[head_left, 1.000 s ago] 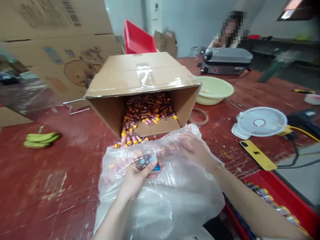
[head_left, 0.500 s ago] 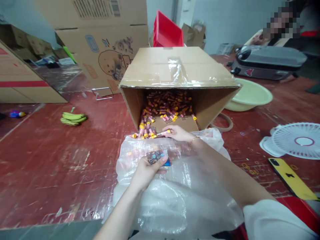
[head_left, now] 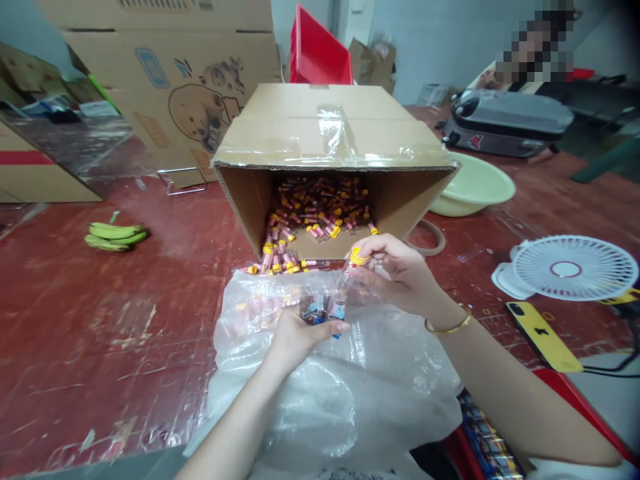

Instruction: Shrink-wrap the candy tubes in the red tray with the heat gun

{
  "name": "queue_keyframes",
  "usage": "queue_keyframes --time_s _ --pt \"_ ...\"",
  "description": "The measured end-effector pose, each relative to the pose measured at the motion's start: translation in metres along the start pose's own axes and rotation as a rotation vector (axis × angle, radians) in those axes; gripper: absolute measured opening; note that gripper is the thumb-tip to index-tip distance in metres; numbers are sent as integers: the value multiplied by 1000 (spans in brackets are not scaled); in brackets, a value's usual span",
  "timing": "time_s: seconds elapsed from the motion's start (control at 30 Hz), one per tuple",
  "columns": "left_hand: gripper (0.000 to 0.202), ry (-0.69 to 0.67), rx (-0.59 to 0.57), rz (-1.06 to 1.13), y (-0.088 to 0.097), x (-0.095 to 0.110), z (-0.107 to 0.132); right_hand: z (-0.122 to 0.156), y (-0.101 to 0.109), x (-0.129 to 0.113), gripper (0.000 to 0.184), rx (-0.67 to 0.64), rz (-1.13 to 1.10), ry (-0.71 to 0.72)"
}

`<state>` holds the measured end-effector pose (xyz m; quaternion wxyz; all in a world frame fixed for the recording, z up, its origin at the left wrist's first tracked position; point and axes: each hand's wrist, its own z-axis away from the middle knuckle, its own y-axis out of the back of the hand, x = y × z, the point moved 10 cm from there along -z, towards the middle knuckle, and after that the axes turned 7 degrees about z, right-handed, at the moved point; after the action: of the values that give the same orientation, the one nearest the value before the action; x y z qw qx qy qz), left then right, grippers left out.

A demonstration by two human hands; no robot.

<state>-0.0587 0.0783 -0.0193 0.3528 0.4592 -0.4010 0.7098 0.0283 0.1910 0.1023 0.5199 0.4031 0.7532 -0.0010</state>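
Observation:
My left hand [head_left: 300,337] is closed around small clear tubes [head_left: 314,310] with dark and blue labels and blue ends. Above and right of it, my right hand [head_left: 395,270] pinches a small clear tube with a yellow cap [head_left: 358,257], its lower end close to the tubes in my left hand. Both hands are over a crumpled translucent plastic bag [head_left: 320,393]. Behind them a cardboard box [head_left: 335,130] lies on its side, its mouth facing me. Many pink-labelled, yellow-capped tubes [head_left: 323,230] lie inside, with more spilling onto the bag at its left corner.
Bananas [head_left: 116,236] lie on the red floor at left. To the right are a pale green basin [head_left: 475,190], a tape roll [head_left: 433,239], a white fan [head_left: 575,267], a yellow phone [head_left: 543,337] and a grey suitcase [head_left: 507,123]. A person sits at the back right.
My right hand has lifted from the box's mouth toward me, bringing a yellow-capped tube over my left hand. The view has shifted slightly to the right.

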Motion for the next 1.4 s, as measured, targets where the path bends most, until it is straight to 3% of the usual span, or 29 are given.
queue_keyframes --time_s 0.13,0.27,0.37,0.47,0.57,0.8,1.23,1.33,1.4 --pt "27 -9 27 -54 -1 2 -1 0 -8 -6 12 -99 85 27" --pt "29 67 -9 43 -7 -5 1 6 -20 25 19 -153 -144 -203" --pt "36 114 -48 212 -14 -9 4 19 -36 38 25 -212 -248 -287" --pt "41 156 -57 334 -21 -10 4 37 -54 36 55 -295 -239 -272" --pt "47 186 -43 421 -27 -10 3 51 -61 31 78 -257 -92 -231" --pt "47 158 -24 459 -36 -6 0 60 -56 20 67 -94 109 -147" --pt "52 170 -34 423 -46 -15 -4 69 -50 26 69 -82 42 -161" --pt "54 173 -33 354 -43 -14 -5 70 -35 22 68 -18 102 -140" --pt "54 194 -13 309 -40 -14 -3 80 -11 19 67 60 190 -123"
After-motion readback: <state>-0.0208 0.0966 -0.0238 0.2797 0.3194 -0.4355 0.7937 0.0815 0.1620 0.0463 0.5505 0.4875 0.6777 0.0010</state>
